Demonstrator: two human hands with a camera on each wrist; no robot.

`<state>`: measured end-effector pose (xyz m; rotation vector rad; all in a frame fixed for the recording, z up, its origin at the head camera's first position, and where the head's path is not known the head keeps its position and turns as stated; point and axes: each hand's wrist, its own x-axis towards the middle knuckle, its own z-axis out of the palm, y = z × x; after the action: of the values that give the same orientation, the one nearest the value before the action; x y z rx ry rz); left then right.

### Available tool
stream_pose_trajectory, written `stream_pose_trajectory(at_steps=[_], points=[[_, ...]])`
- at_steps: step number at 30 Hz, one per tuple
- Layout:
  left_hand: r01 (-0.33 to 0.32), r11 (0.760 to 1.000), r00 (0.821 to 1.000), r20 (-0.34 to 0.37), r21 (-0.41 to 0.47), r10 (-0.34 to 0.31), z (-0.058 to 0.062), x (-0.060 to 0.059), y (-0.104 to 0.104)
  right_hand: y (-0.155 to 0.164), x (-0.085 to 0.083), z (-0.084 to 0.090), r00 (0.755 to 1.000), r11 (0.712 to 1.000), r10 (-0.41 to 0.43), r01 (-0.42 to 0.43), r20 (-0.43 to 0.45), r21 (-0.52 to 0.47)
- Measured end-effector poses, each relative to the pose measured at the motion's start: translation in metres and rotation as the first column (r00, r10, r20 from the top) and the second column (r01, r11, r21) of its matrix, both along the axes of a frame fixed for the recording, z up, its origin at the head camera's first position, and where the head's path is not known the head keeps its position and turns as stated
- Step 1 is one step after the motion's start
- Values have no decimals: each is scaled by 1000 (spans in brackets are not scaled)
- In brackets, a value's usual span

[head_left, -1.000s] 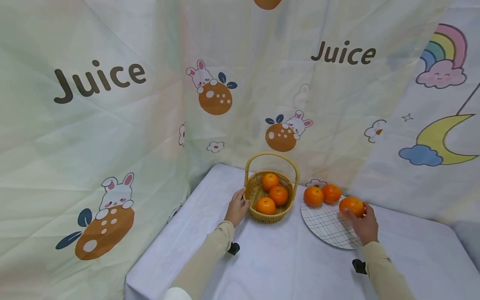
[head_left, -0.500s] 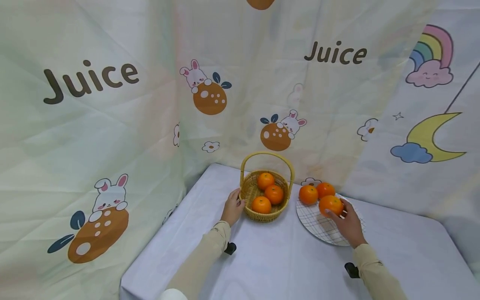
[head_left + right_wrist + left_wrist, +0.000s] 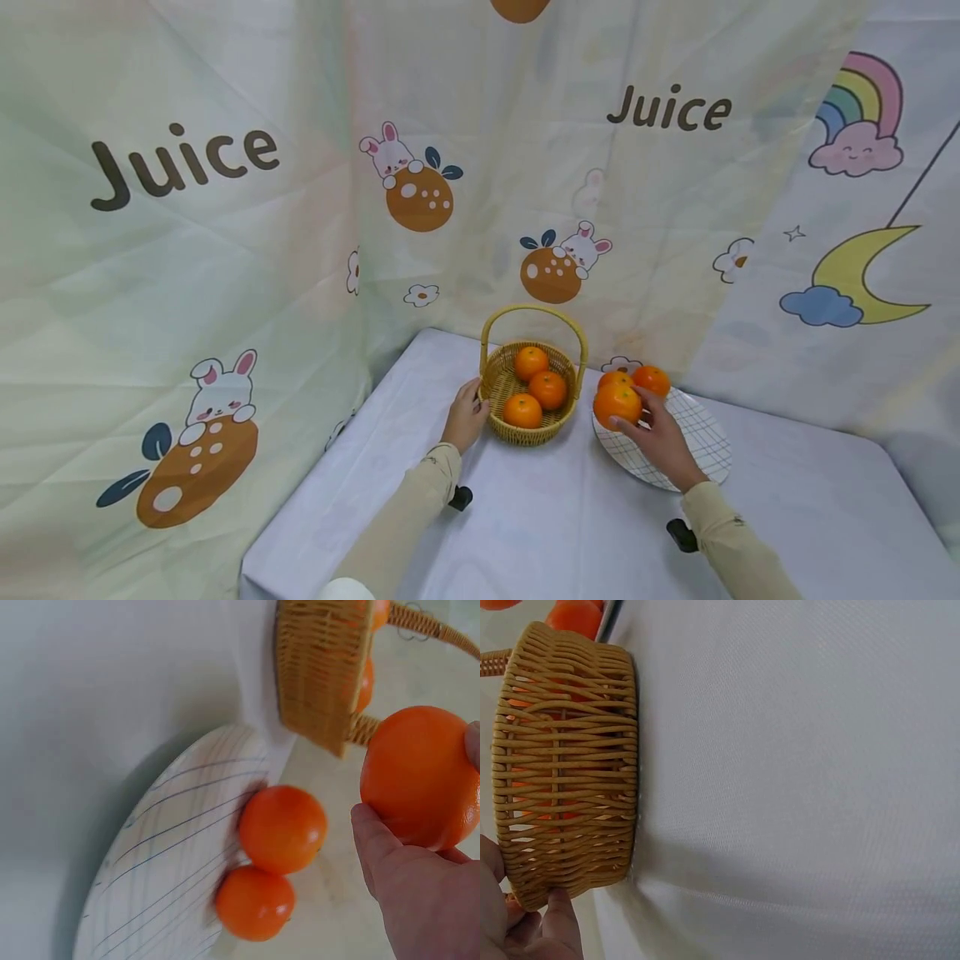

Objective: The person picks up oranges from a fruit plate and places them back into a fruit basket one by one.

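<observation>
My right hand [image 3: 666,442] holds an orange [image 3: 617,406] up between thumb and fingers, above the left part of a round white plate [image 3: 703,433] with a grid of thin lines. In the right wrist view that orange [image 3: 421,777] is clear of the plate. Two other oranges lie at the plate's far edge; one, an orange [image 3: 652,381], shows fully, the second is partly hidden behind the held one. A wicker basket [image 3: 528,434] with a tall handle stands left of the plate, three oranges inside. My left hand [image 3: 465,418] grips the basket's left side, thumb at the rim.
A white cloth covers the table [image 3: 570,525]. Behind and to the left hangs a printed curtain [image 3: 480,250], close to the basket and the plate. The basket's handle [image 3: 534,308] arches over its opening.
The right hand has carried the orange leftward across the plate, towards the basket. The left hand stays on the basket. The head view has turned slightly to the right.
</observation>
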<state>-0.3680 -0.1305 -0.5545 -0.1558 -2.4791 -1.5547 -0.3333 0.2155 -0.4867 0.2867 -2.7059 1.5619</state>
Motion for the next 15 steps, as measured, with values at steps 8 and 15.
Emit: stream_pose_trajectory(at_steps=[8,15], points=[[-10,1000,1000,-1,8,10,0,0,0,-32,3,11,996,995,79,-81,-42,-51],[-13,1000,1000,0,7,13,1,1,2,-63,-7,12,995,992,103,-104,-16,-78]])
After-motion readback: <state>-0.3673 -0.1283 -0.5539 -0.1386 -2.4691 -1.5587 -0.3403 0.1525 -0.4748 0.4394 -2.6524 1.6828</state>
